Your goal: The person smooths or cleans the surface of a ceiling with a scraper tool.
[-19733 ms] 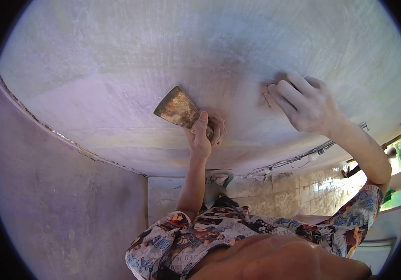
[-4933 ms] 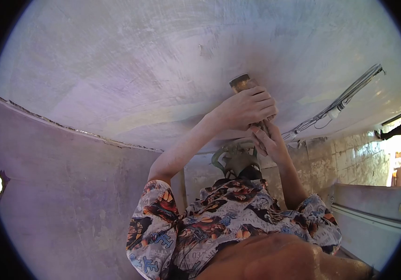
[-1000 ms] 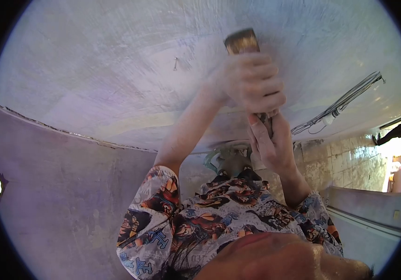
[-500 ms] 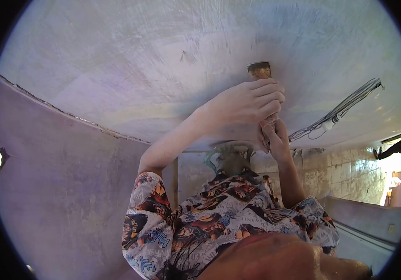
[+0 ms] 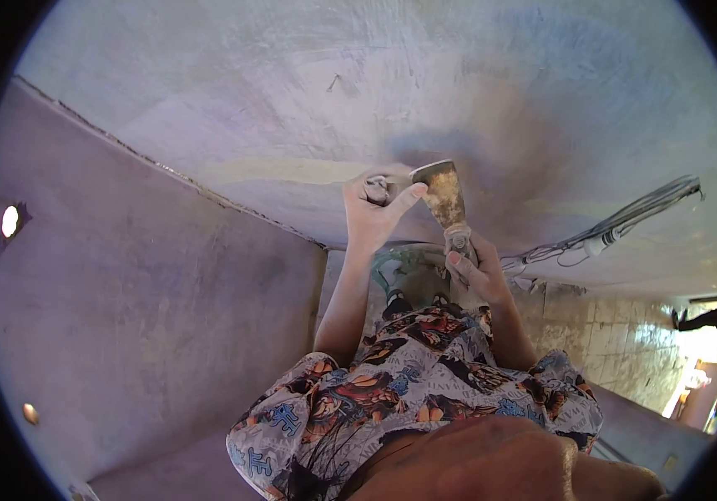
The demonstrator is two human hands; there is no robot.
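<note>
- Looking up, I see the plastered ceiling point(image 5: 308, 108) filling the upper half of the view, where it meets the wall point(image 5: 150, 317) along a rough joint.
- My right hand point(image 5: 475, 271) is clenched around the handle of the scraper point(image 5: 444, 200), low on the tool, with the thumb laid along the handle.
- The scraper stands nearly upright. Its rust-stained blade widens toward the top, and the top edge is at or just under the ceiling; I cannot tell whether it touches.
- My left hand point(image 5: 379, 209) is raised beside the blade, thumb tip touching the blade's left edge. The fingers are curled near the ceiling around something small and grey; I cannot tell what it is.
- A small bent nail point(image 5: 335, 82) sticks out of the ceiling, well apart from both hands.
- A cable bundle point(image 5: 617, 230) runs across the ceiling to the right of the scraper.
- A patterned shirt point(image 5: 417, 384) covers both upper arms at the bottom of the view.
</note>
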